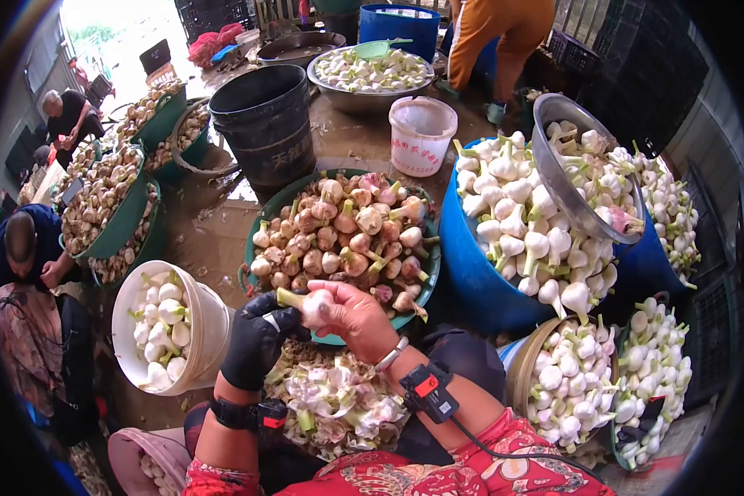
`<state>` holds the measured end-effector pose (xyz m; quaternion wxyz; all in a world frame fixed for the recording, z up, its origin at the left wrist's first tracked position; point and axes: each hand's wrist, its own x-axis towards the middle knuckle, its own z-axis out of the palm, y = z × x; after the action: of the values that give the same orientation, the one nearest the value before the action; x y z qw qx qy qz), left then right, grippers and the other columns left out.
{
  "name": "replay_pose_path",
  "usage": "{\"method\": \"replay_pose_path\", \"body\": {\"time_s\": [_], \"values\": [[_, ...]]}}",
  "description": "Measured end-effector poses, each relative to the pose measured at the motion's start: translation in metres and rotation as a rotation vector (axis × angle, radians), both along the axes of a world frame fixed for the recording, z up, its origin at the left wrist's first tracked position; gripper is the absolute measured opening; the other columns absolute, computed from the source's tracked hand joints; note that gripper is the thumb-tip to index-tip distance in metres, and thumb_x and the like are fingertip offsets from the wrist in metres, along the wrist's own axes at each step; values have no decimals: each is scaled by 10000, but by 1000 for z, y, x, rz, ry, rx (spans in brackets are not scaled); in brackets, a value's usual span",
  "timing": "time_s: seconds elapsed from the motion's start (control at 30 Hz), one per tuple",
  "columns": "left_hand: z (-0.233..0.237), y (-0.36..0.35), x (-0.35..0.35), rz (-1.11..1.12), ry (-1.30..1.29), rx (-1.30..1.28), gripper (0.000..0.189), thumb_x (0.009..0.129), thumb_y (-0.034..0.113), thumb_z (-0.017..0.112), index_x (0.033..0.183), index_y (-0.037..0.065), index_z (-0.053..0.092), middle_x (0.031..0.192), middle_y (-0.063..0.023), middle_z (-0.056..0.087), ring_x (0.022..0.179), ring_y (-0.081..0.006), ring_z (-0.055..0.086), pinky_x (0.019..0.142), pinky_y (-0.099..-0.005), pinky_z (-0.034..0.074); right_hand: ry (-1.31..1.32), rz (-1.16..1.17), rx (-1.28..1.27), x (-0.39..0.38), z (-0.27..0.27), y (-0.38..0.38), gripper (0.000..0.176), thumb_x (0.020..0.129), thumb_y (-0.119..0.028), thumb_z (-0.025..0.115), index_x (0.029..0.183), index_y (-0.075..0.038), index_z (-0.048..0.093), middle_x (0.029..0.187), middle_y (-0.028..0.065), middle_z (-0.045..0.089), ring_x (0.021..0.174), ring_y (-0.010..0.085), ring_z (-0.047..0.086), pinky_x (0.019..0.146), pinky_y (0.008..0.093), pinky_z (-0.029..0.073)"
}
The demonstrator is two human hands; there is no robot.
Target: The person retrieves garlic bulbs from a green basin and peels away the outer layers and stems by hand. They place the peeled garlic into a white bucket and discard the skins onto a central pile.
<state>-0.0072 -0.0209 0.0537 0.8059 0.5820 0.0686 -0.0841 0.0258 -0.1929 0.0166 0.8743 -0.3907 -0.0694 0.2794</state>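
Note:
My left hand [258,341] wears a black glove and is closed at the stem end of a garlic bulb [314,307]. A small pale piece shows across the glove's fingers; I cannot make out what it is. My bare right hand [357,321] pinches the same bulb between thumb and fingers, its green stem pointing left. Just beyond both hands stands a green tub [260,227] heaped with unpeeled brownish garlic bulbs [339,223]. Below them lies a pile of peeled garlic skins [331,405] with bits of stem.
On the left is a white bucket [207,331] of peeled garlic. Blue tubs [471,264] of white bulbs, one with a tilted metal basin [554,178], stand at right. A black bucket [260,124] and white pail [422,136] stand behind. Other people [33,256] are nearby.

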Motion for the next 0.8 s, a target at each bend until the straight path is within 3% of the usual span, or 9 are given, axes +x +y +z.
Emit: {"method": "replay_pose_path", "body": {"time_s": [0.07, 0.2, 0.33, 0.4, 0.53, 0.6, 0.67, 0.77, 0.8], "values": [[-8, 2, 2, 12, -24, 77, 159, 819, 21, 574, 964, -31, 612, 878, -76, 648, 714, -170, 632, 668, -274, 521, -13, -55, -23, 0, 3, 4, 378, 928, -250, 545, 1217, -14, 490, 988, 88, 616, 778, 147, 615, 600, 253, 486], [-17, 6, 4, 18, -351, 704, 107, 781, -16, 591, 878, 4, 634, 804, -70, 618, 711, -175, 596, 648, -299, 486, 287, -24, 94, -1, -3, 7, 341, 973, -343, 405, 1094, -56, 545, 775, 82, 615, 526, 142, 557, 420, 230, 407], [-27, 6, 4, 67, -531, 906, 135, 765, -1, 593, 898, 11, 611, 772, -116, 578, 720, -246, 588, 649, -335, 468, 400, 56, 66, 4, 4, 3, 451, 947, -458, 450, 1110, -48, 540, 785, 87, 617, 554, 143, 564, 443, 238, 445], [-23, 5, 3, 76, -428, 767, 125, 761, 3, 595, 885, 12, 604, 772, -124, 578, 726, -277, 583, 652, -353, 465, 208, 26, 63, 1, 9, 5, 417, 918, -353, 561, 1169, -30, 480, 866, 76, 600, 606, 123, 578, 480, 230, 478], [-31, 12, 7, 42, -627, 994, 218, 703, -18, 590, 916, 19, 617, 804, -137, 587, 733, -326, 573, 658, -380, 463, -140, -69, -445, -10, 8, 3, 308, 873, -243, 559, 1084, -26, 499, 830, 76, 603, 559, 125, 574, 482, 236, 484], [-28, 11, 7, 13, -778, 1166, 299, 663, -28, 583, 955, 24, 620, 817, -144, 586, 730, -349, 559, 657, -392, 463, 93, 372, -147, -4, 6, -5, 278, 875, -230, 534, 1050, -16, 504, 819, 86, 612, 545, 143, 588, 478, 252, 488], [-30, 11, 2, -36, -746, 1151, 319, 734, -20, 578, 1048, 27, 614, 834, -130, 601, 754, -300, 597, 672, -370, 478, 110, 527, -115, -3, 7, -12, 269, 871, -212, 510, 1047, -8, 513, 825, 98, 623, 610, 163, 623, 515, 262, 506], [-32, 8, -4, 68, -46, 300, 475, 838, 23, 577, 1304, 31, 482, 941, -99, 624, 831, -172, 621, 729, -315, 514, 200, 190, -15, -1, 5, -13, 351, 857, -147, 527, 1176, -14, 467, 897, 111, 625, 748, 169, 645, 610, 267, 528], [-26, 10, -5, 63, -50, 299, 475, 838, 23, 577, 1304, 31, 482, 941, -99, 624, 831, -172, 621, 729, -315, 514, 197, 184, -15, -1, 5, -12, 351, 857, -147, 527, 1176, -14, 467, 897, 111, 625, 748, 169, 645, 610, 267, 528]]}}
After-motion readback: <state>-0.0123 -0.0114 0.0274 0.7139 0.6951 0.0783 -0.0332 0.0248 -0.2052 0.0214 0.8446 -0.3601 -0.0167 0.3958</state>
